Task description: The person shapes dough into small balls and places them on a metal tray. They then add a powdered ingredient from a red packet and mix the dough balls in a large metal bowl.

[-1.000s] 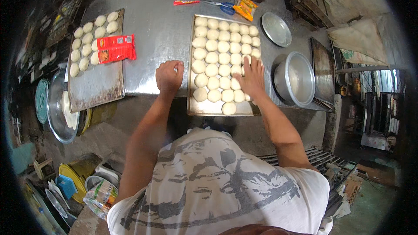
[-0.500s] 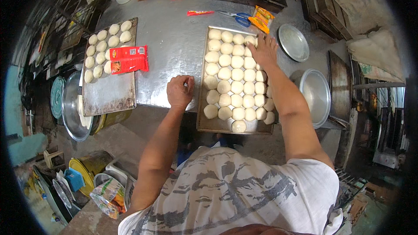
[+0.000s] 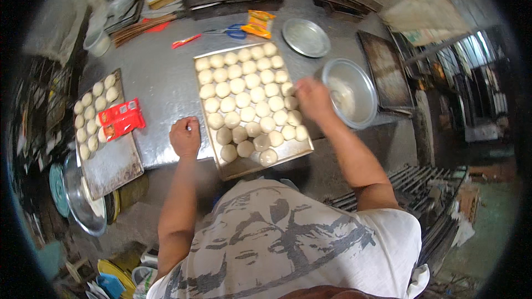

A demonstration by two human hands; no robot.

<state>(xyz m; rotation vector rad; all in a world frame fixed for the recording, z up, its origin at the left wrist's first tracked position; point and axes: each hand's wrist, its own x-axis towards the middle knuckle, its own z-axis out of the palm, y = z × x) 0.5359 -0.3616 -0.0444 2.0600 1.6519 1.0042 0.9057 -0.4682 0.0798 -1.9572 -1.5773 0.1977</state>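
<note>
White dough balls (image 3: 243, 99), round and smooth, sit in rows on a shiny metal tray (image 3: 293, 152). Left of it, the left hand (image 3: 184, 137) curls its fingers together in a loose fist. At the tray's right edge, the right hand (image 3: 314, 98) is blurry; I cannot tell if its fingers are apart or touch a ball. Beside it, a deep silver bowl (image 3: 364, 80) shows a pale patch (image 3: 342, 98) inside.
</note>
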